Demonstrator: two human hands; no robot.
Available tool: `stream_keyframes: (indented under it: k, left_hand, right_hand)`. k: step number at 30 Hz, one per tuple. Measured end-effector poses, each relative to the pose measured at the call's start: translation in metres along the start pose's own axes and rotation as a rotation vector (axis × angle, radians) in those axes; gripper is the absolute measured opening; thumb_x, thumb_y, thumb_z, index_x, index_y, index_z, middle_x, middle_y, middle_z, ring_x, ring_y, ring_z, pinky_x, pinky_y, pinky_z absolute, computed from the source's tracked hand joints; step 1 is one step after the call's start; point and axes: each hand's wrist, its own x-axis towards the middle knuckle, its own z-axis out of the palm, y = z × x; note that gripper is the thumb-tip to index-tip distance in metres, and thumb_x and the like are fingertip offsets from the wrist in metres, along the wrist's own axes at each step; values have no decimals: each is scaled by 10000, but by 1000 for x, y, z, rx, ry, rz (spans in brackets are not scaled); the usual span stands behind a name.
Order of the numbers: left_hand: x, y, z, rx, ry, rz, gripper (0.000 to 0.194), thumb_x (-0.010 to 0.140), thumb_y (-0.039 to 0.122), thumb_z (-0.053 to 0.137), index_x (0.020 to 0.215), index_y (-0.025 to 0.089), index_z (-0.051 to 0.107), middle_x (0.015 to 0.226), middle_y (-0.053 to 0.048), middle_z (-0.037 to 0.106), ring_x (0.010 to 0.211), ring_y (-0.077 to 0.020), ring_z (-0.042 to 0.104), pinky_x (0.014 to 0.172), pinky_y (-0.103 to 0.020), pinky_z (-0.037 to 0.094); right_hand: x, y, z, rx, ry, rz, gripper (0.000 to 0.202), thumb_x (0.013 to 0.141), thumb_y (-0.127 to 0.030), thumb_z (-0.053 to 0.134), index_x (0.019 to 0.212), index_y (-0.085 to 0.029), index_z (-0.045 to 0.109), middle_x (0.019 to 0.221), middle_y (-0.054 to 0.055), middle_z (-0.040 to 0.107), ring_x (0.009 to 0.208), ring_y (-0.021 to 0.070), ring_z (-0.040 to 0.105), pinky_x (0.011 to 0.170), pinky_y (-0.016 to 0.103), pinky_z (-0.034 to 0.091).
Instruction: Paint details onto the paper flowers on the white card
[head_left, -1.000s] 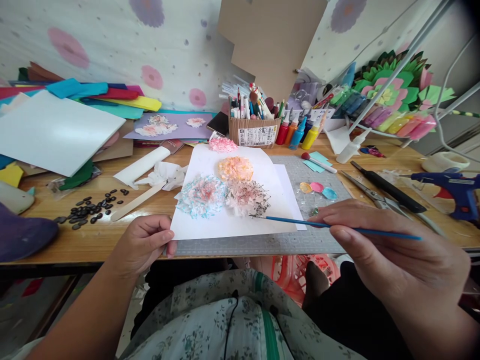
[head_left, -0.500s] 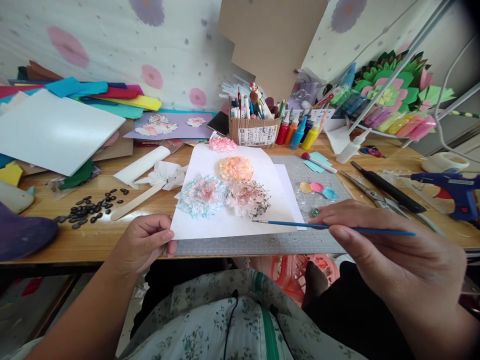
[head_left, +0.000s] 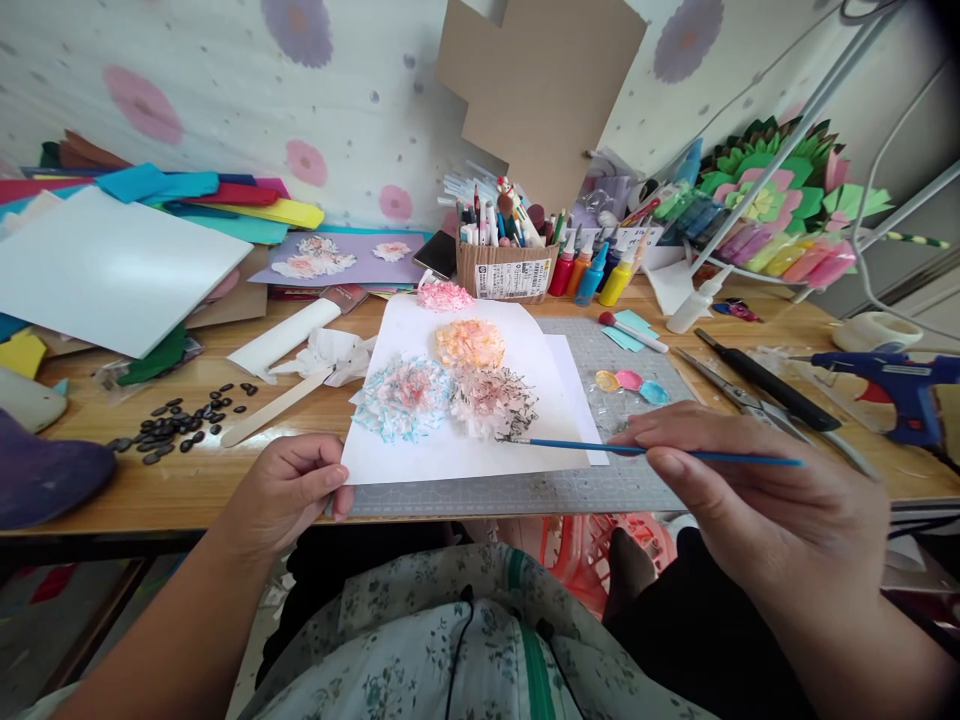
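Observation:
My left hand [head_left: 300,488] pinches the near left corner of a white paper sheet [head_left: 420,466] at the table's front edge. Between the fingers of my right hand [head_left: 742,490] is a thin blue paintbrush [head_left: 577,446], its handle slanting back to the right. The brush tip touches or nearly touches the lower edge of a dark-edged pale pink tissue flower [head_left: 491,405]. Other tissue flowers sit on the sheet: a blue-edged one [head_left: 403,398], an orange one [head_left: 471,344] and a pink one [head_left: 445,296] at the back. Small paint blobs [head_left: 628,380] lie right of the sheet.
A grey cutting mat [head_left: 525,494] lies beneath the sheet. Black pebbles [head_left: 169,428] and a wooden stick [head_left: 274,408] are at left. Scissors [head_left: 739,390], a black-handled tool [head_left: 772,385] and a blue glue gun [head_left: 892,385] lie right. Behind stand a pen box [head_left: 506,270] and paint bottles [head_left: 592,275].
My right hand has moved left with the paintbrush, bringing its tip up to the dark-edged flower's lower edge. My left hand keeps its hold on the sheet. The view has shifted slightly.

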Motion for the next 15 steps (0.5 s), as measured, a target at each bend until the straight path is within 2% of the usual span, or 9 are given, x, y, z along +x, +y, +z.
stream_keyframes:
  k: [2,4,9,12,15]
  left_hand:
    - [0,1,0,-2,4,-7,310,584,374,814,471,176,604,395,-42,579,355,-140,502,368,-211,384]
    - [-1,1,0,-4,7,-11,306,589,363,813,470,175,603,395,-39,575,358,-135,497,370,-210,390]
    - [-10,2,5,-31,63,2,290,578,313,830,477,171,598,408,-26,582,365,-128,510,377,-203,411]
    - [-22,3,15,-82,147,17,301,571,316,840,489,174,587,451,-19,614,417,-128,553,436,-204,467]
    - [-37,-1,32,-135,231,9,304,561,314,852,508,171,589,486,-12,638,451,-130,582,463,-206,500]
  right_hand:
    - [1,0,0,3,-24,21,199,804,-232,661,915,-391,705,847,-57,728,799,208,685,770,382,550]
    - [2,2,-2,30,12,83,154,798,-255,672,871,-383,716,833,-40,729,804,226,682,756,399,546]
    - [6,9,-15,230,268,263,18,753,-343,729,770,-340,735,775,-3,713,749,227,646,733,402,525]
    - [11,10,-20,361,312,257,22,737,-321,747,757,-319,739,738,-4,701,689,204,635,721,393,541]
    - [15,9,-21,412,315,215,27,740,-296,741,748,-321,735,691,-12,686,646,194,629,698,394,547]
